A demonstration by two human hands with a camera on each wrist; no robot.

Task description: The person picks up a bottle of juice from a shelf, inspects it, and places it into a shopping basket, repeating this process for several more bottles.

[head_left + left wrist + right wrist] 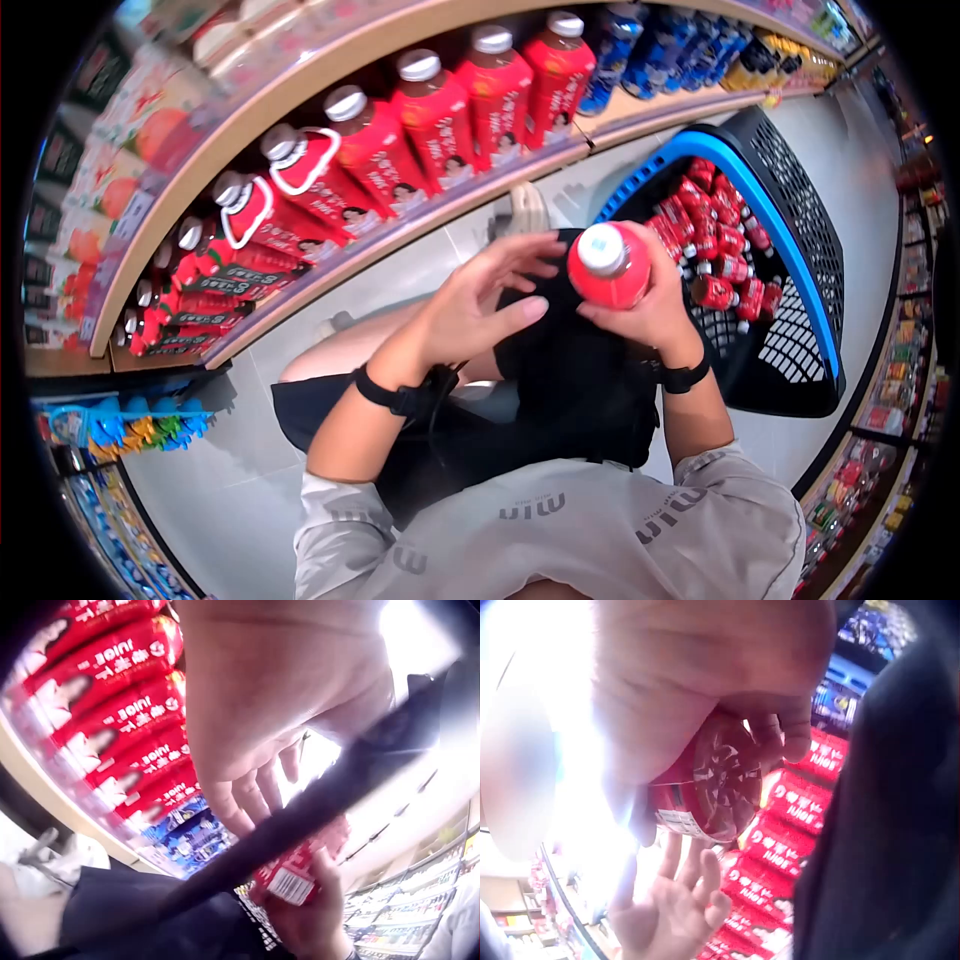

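My right hand (655, 305) grips a red bottle (610, 268) with a white cap, held upright in front of my lap. In the right wrist view the clear base of the bottle (724, 780) shows, with the fingers of my right hand (705, 682) curled round its side. My left hand (480, 300) is raised just left of the bottle, fingers spread and slightly bent, holding nothing. The left wrist view shows my left hand (277, 690) with its fingers loose, and beyond them the bottle's barcode label (291, 885).
A shelf of large red bottles (435, 120) curves across the front left, with blue bottles (665, 55) farther right. At the right, a black basket with a blue rim (800, 290) holds many small red bottles (705, 220). More shelves (880, 400) line the far right.
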